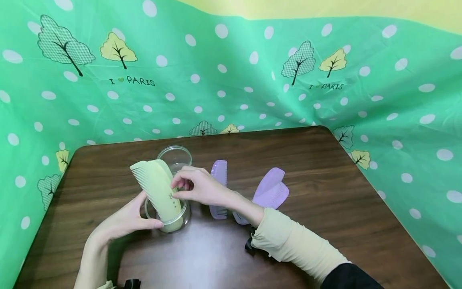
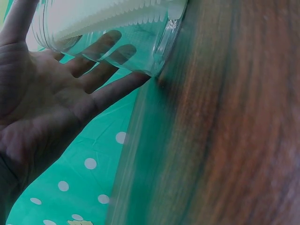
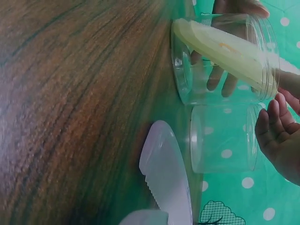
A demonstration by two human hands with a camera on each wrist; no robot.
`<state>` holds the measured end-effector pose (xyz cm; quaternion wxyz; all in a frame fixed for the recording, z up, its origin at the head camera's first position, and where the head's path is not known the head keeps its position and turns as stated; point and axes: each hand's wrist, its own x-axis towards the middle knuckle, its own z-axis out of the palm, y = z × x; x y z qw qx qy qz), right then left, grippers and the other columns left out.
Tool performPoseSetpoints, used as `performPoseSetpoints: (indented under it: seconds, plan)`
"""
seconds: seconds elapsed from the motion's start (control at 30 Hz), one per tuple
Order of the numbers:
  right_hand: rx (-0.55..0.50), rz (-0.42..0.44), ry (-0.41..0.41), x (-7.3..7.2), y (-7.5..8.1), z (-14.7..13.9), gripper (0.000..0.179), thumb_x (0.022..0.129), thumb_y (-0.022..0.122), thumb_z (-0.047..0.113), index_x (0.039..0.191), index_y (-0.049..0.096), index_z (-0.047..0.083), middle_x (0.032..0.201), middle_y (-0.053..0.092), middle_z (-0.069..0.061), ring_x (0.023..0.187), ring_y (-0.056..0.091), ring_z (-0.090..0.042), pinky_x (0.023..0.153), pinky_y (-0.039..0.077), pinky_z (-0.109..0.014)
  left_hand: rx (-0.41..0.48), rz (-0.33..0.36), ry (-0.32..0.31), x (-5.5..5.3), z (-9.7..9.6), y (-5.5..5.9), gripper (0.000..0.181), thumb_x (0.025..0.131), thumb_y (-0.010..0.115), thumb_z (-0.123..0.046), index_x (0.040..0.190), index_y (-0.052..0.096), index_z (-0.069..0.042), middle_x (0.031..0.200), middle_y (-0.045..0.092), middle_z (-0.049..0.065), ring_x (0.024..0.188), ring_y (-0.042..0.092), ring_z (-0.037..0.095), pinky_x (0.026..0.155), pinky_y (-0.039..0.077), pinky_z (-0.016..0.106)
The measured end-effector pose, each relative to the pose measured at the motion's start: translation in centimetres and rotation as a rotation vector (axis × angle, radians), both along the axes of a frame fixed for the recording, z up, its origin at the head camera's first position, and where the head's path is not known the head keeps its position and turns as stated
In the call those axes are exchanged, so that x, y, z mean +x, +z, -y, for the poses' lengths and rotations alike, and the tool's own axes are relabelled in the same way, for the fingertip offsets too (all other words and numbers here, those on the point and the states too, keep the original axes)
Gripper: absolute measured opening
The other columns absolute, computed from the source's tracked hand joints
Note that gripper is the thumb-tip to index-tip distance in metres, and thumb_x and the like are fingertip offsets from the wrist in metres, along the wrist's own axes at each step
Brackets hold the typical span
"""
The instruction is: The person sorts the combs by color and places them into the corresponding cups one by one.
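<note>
"Yellow-green combs (image 1: 159, 192), seemingly two overlapped, lean in a clear jar (image 1: 185, 218) between the person's left hand (image 1: 124, 220) and right hand (image 1: 200, 186). From my remote seat I see their toothed edge facing the left one."

"What is that left hand doing?"

"Clamped on the jar, as I read it: thumb over the near rim, the other fingers spread behind the wall."

"And the right?"

"I have it just beside the combs' other edge, fingers loosely bent, thumb and index tip apart. Whether it touches the combs, I can't tell."

"Anything past the hands?"

"Second jar (image 1: 176, 157), also clear, standing beyond the first and farther out than both hands. One purple comb (image 1: 218, 170) lies on the tabletop (image 1: 343, 192), partly hidden from my head camera by the right forearm (image 1: 243, 206). To the right of it, fanned purple combs (image 1: 268, 190) lie partly behind that same forearm."

"Backdrop?"

"Green dotted cloth (image 1: 234, 52), rising beyond both hands."
</note>
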<state>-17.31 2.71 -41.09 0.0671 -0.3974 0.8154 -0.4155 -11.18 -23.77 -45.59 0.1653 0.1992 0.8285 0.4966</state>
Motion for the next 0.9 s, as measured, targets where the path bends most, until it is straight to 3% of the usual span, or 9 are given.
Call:
performPoseSetpoints:
  seconds: [0.2, 0.47, 0.73, 0.9]
  plan:
    - [-0.096, 0.024, -0.051, -0.7, 0.7, -1.0, 0.010, 0.092, 0.076, 0.010, 0.101, 0.072, 0.011, 0.091, 0.064, 0.000, 0.082, 0.058, -0.005, 0.072, 0.052, -0.018, -0.011, -0.005, 0.016, -0.7, -0.2, 0.5, 0.084, 0.085, 0.084, -0.023, 0.153, 0.035, -0.027, 0.148, 0.049, 0.000, 0.127, 0.045, -0.003, 0.101, 0.042, 0.018]
    - [-0.137, 0.074, -0.086, -0.4, 1.1, -3.3, 0.009, 0.095, 0.073, 0.011, 0.104, 0.072, 0.010, 0.095, 0.066, -0.001, 0.088, 0.059, -0.007, 0.078, 0.054, -0.023, -0.013, -0.026, 0.024, -0.1, -0.2, 0.1, 0.070, 0.083, 0.086, -0.022, 0.140, 0.047, -0.018, 0.130, 0.060, 0.003, 0.111, 0.056, 0.002, 0.093, 0.048, 0.022]
    - [-0.142, 0.047, -0.179, -1.0, 1.1, -6.2, 0.008, 0.095, 0.073, 0.012, 0.102, 0.073, 0.015, 0.093, 0.067, 0.003, 0.089, 0.061, -0.010, 0.080, 0.058, -0.035, -0.070, -0.077, 0.114, -0.2, 0.0, 0.7, 0.071, 0.079, 0.090, -0.027, 0.139, 0.052, -0.019, 0.130, 0.064, 0.001, 0.115, 0.052, -0.004, 0.096, 0.043, 0.014]
    - [-0.147, 0.047, -0.203, -1.2, 1.0, -7.8, 0.009, 0.096, 0.072, 0.014, 0.105, 0.073, 0.013, 0.094, 0.066, 0.003, 0.089, 0.061, -0.012, 0.079, 0.057, -0.033, -0.091, -0.061, 0.149, 0.0, 0.1, 0.6, 0.074, 0.079, 0.090, -0.029, 0.140, 0.051, -0.019, 0.133, 0.063, 0.000, 0.119, 0.050, -0.006, 0.100, 0.040, 0.011]
